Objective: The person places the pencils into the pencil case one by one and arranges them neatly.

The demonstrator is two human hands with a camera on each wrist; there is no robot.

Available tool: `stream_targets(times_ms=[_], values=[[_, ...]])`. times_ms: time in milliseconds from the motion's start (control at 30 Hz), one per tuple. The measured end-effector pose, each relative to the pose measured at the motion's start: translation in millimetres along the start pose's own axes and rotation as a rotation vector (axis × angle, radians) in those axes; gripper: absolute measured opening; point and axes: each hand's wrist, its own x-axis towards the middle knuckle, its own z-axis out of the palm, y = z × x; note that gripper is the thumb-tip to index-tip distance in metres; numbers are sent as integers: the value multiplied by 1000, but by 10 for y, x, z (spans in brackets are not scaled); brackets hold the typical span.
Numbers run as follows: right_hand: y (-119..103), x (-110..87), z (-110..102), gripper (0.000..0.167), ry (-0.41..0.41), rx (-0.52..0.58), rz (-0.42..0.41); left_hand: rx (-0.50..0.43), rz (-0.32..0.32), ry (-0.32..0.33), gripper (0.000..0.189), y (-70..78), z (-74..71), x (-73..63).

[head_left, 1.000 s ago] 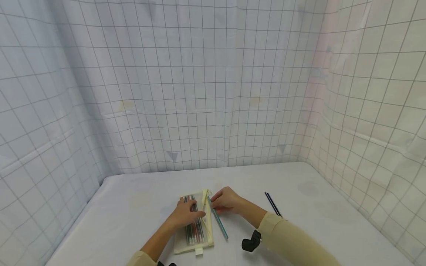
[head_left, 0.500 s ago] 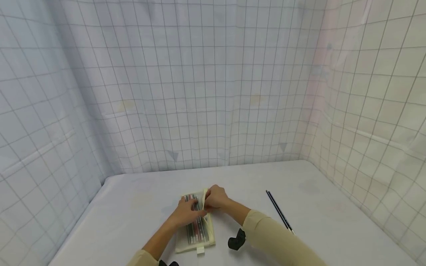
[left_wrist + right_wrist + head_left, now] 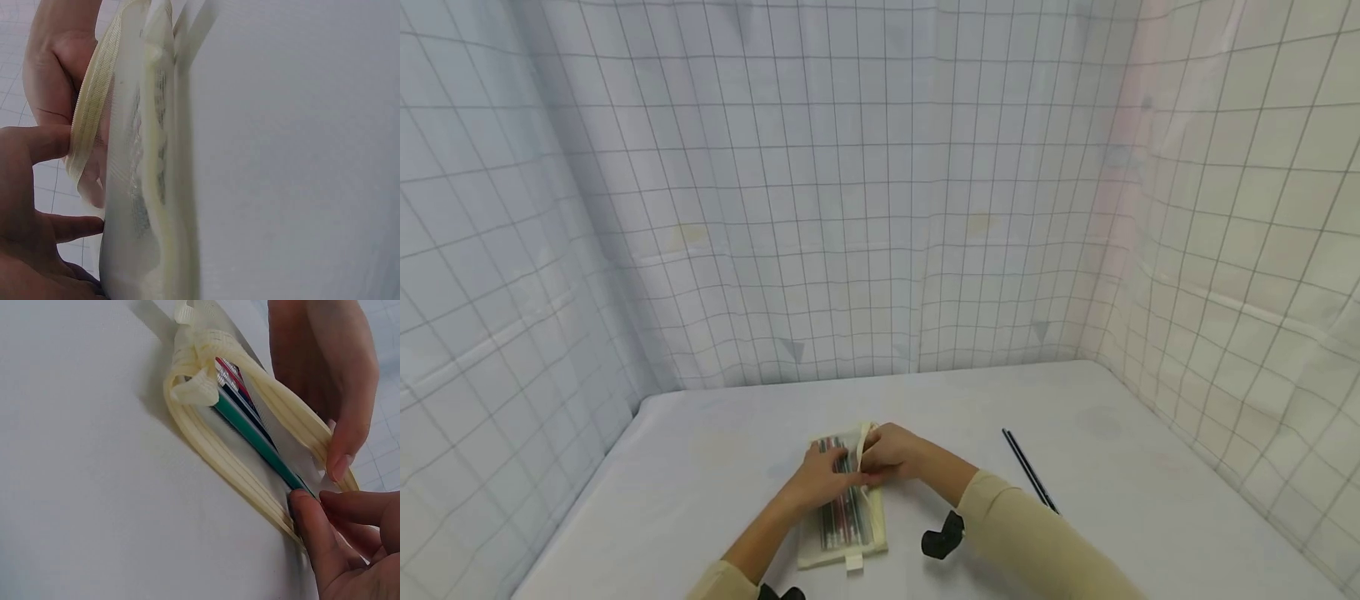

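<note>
A pale-yellow mesh pencil case [image 3: 809, 552] lies on the table with several pencils [image 3: 838, 529] showing through it. My left hand [image 3: 820, 481] rests over the case. Its thumb hooks the zipper edge [image 3: 281, 412] and lifts it, while a finger touches the mesh [image 3: 128, 237] in the left wrist view. My right hand [image 3: 891, 452] is at the open zipper side. In the right wrist view its thumb and fingers pinch the end of a green pencil [image 3: 250, 436], which lies inside the opening beside darker and red pencils.
Two dark pencils [image 3: 1028, 467] lie side by side on the white table [image 3: 1135, 483], right of the case and partly behind my right sleeve [image 3: 1037, 533]. A black wrist camera [image 3: 942, 537] hangs below that forearm. Grid-patterned curtains [image 3: 850, 208] enclose the table behind and at both sides.
The green pencil, earlier beside the case in my right hand, has gone in through the zipper opening. My right hand moved left to the case. My left hand stayed on the case.
</note>
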Motion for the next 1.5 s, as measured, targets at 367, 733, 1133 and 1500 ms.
stream_targets(times_ms=[367, 733, 1133, 1500], values=[[-102, -180, -277, 24, 7, -43, 71, 41, -1, -2, 76, 8, 19, -4], [-156, -386, -667, 34, 61, -94, 87, 62, -17, 13, 75, 43, 20, 15], [-204, -627, -1099, 37, 155, -156, 115, 50, -4, 9, 74, 55, -7, -6], [-106, -780, -1378, 38, 195, -142, 99, 87, 7, 20, 74, 52, 3, -5]])
